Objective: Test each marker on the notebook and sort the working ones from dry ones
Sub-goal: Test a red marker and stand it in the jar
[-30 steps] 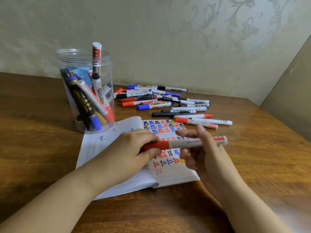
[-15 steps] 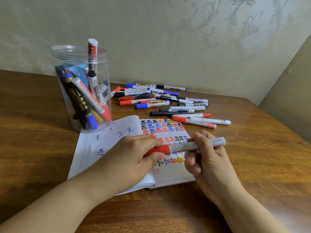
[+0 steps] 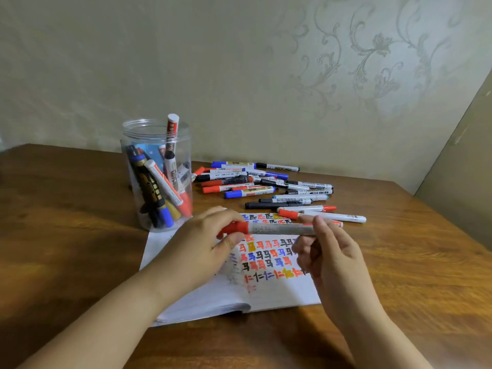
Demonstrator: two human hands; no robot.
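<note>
A red-capped marker [image 3: 277,228] is held level above the open notebook [image 3: 269,291]. My left hand [image 3: 205,243] grips its red cap end with curled fingers and thumb. My right hand [image 3: 327,251] pinches the grey barrel's other end. The notebook page carries rows of red, blue, black and yellow test marks. A clear plastic jar [image 3: 157,174] holding several markers stands behind the notebook on the left. A loose pile of markers [image 3: 266,185] lies on the table at the back right.
The wooden table [image 3: 66,209] runs to a patterned wall at the back. A plain panel [image 3: 463,166] closes off the right side beyond the table's corner.
Both hands have lifted the marker slightly and farther from me. My right hand's grip has shifted toward the barrel's end. The view has tilted, so the jar sits lower in frame.
</note>
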